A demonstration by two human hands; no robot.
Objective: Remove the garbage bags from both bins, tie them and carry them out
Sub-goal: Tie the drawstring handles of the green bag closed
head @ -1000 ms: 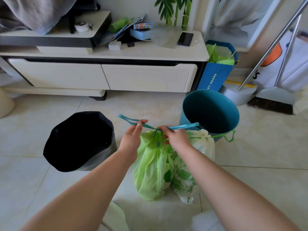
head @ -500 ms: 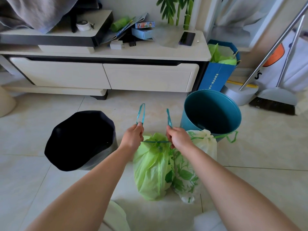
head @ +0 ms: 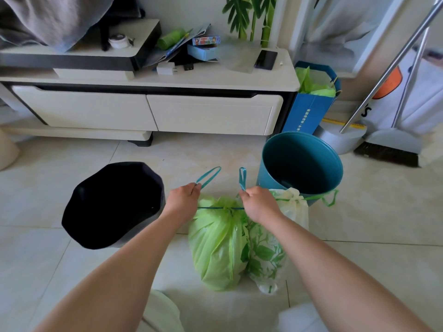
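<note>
A light green garbage bag stands on the floor, its neck gathered by a teal drawstring. My left hand grips the drawstring's left loop and my right hand grips the right loop, with the string taut between them. A white bag printed with green leaves leans against the green bag's right side, its top tied with a green drawstring. An empty black bin stands to the left and an empty teal bin to the right.
A cream TV cabinet with two drawers runs along the back. A blue paper bag holding green plastic stands at its right end. A broom and dustpan lean at the far right. Tiled floor lies all around.
The drawstring ends were crossed over the bag's neck a second ago. My hands have since pulled apart, drawing the string tight, and the two loops now stick up.
</note>
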